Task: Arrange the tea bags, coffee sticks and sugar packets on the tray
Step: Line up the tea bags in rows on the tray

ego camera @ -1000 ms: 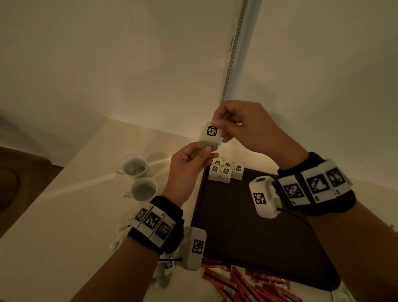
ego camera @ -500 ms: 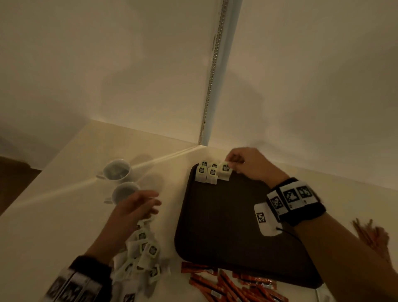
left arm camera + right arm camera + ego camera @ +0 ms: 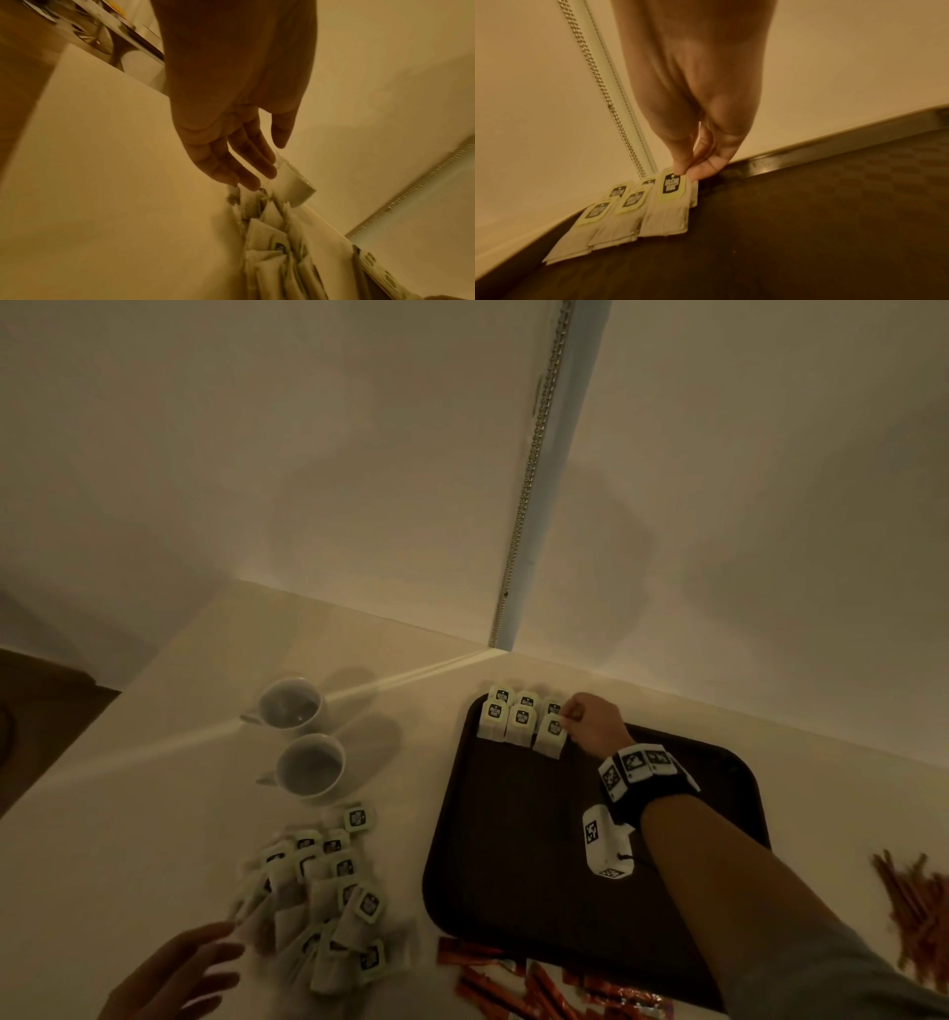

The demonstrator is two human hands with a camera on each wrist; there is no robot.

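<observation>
Your right hand [image 3: 593, 724] pinches a tea bag [image 3: 669, 200] between thumb and fingers [image 3: 700, 172], at the tray's [image 3: 513, 865] far corner. Your left hand [image 3: 231, 121] hangs released, fingertips just above the loose pile [image 3: 318, 906] on the desk [image 3: 128, 814].

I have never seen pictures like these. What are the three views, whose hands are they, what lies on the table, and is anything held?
No machine here: a person works with two bare hands and wears three cameras. The head view looks down from the forehead; each wrist view looks along one hand to its fingers. The checkered bands on the wrist are markers.

On the pale table lies a dark tray. In its far left corner six tea bags lie in two overlapping rows. The right hand pinches the tag of the last tea bag there, which lies on the tray.

Left of the tray are two cups and a loose heap of tea bags. The left hand is open, fingers straight, at that heap, and holds nothing. Red sticks lie near the tray's near edge, and more brownish sticks at the far right.
</observation>
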